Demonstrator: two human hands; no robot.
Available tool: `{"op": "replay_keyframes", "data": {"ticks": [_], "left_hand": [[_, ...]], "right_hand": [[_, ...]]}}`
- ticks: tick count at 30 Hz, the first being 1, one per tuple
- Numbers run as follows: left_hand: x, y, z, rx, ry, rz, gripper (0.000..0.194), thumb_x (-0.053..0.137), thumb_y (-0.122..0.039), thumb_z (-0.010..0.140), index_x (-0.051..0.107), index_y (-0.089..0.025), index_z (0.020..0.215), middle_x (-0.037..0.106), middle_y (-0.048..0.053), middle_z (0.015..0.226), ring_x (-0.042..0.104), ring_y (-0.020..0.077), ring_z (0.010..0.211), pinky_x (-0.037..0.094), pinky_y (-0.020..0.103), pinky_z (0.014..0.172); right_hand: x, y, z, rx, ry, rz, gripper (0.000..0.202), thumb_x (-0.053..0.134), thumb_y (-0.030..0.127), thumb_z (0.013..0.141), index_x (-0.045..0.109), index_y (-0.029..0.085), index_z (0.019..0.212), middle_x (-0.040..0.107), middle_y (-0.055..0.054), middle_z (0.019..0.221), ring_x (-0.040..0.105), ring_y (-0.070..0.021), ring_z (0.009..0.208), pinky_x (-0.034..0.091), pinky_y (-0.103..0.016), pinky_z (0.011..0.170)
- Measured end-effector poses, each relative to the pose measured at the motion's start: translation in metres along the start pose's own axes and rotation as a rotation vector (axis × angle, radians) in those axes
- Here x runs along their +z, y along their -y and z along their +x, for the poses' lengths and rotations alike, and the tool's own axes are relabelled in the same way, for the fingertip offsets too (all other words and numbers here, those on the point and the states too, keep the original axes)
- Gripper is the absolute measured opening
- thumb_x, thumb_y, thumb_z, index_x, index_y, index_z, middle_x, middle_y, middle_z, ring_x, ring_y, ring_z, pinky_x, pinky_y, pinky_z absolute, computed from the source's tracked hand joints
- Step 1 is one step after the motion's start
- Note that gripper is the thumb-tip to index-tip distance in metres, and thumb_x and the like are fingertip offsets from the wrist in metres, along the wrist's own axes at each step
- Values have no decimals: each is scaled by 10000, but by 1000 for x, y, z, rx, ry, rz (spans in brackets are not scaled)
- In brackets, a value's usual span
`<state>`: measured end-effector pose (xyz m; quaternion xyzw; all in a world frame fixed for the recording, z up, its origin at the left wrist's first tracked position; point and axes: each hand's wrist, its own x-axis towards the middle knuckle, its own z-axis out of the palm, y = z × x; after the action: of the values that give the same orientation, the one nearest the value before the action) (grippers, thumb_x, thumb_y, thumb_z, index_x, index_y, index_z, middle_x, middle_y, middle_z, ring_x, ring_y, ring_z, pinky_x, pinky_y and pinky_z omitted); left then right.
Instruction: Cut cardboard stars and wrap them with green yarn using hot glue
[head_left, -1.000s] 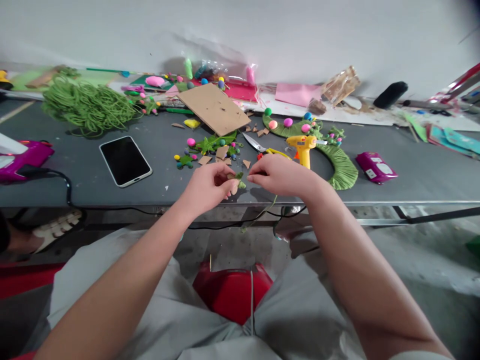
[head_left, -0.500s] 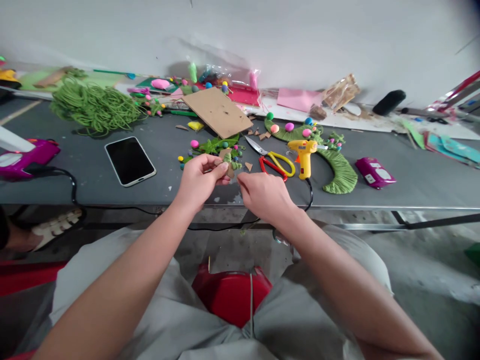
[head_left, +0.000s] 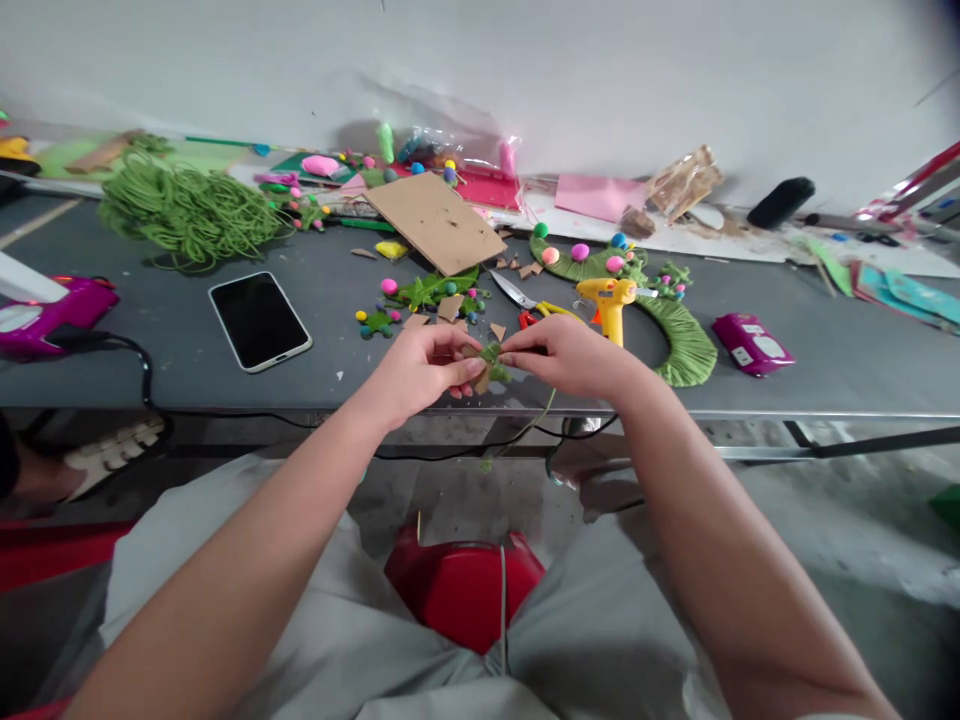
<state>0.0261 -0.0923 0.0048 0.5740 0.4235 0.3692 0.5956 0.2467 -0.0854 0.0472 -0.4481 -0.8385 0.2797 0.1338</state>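
Note:
My left hand (head_left: 420, 372) pinches a small cardboard piece (head_left: 482, 382) partly wrapped in green yarn, held over the table's front edge. On its right side, my right hand (head_left: 566, 355) is closed, fingertips against the green wrapping. A loose strand of green yarn (head_left: 541, 415) hangs below the right hand toward the floor. Just beyond the hands lie cardboard scraps (head_left: 450, 307) and small green pieces with coloured balls (head_left: 377, 322). Scissors (head_left: 516, 290) with red and yellow handles lie partly behind the right hand, beside a yellow glue gun (head_left: 611, 300).
A phone (head_left: 259, 322) and a heap of green yarn (head_left: 191, 215) lie to the left. A cardboard sheet (head_left: 436, 222) sits at the back. Right of the glue gun are a green-wrapped crescent (head_left: 686, 345) and a purple packet (head_left: 751, 343). A black cable (head_left: 225, 415) runs along the front edge.
Both hands have shifted right and slightly nearer, with the wrapped piece. My right hand has turned and now covers part of the scissors' handles. The hanging strand now shows beneath it.

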Motion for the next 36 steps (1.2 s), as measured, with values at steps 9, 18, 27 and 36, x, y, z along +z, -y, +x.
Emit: {"op": "replay_keyframes", "data": {"ticks": [9,18,27,36], "left_hand": [[3,5,-1,91,-111,194,193,754,-298,824,661,-150,905,721,43,717,645,140,568,563,282,575],[2,7,3,144,-267,68,218,767,-287,811,645,-147,923,687,22,753,673,151,609,600,302,604],[-2,4,2,77,-257,-177,257,792,-317,800,678,-155,964,712,39,850,678,136,683,603,295,694],[0,2,-2,-29,-21,-188,261,802,-247,776,672,-163,986,672,14,723,637,122,586,508,232,534]], "right_hand": [[-1,23,1,136,-14,-226,270,523,284,921,758,184,833,706,-50,829,533,-144,705,334,-293,656],[17,40,-5,152,-46,-227,310,441,297,988,686,179,839,689,-62,849,517,-145,704,285,-290,630],[43,30,-10,182,-109,-36,323,414,318,1008,616,181,796,624,-31,777,473,-126,678,274,-272,617],[24,4,-4,86,9,161,304,465,270,950,738,149,895,489,29,654,363,-104,615,295,-262,611]]}}
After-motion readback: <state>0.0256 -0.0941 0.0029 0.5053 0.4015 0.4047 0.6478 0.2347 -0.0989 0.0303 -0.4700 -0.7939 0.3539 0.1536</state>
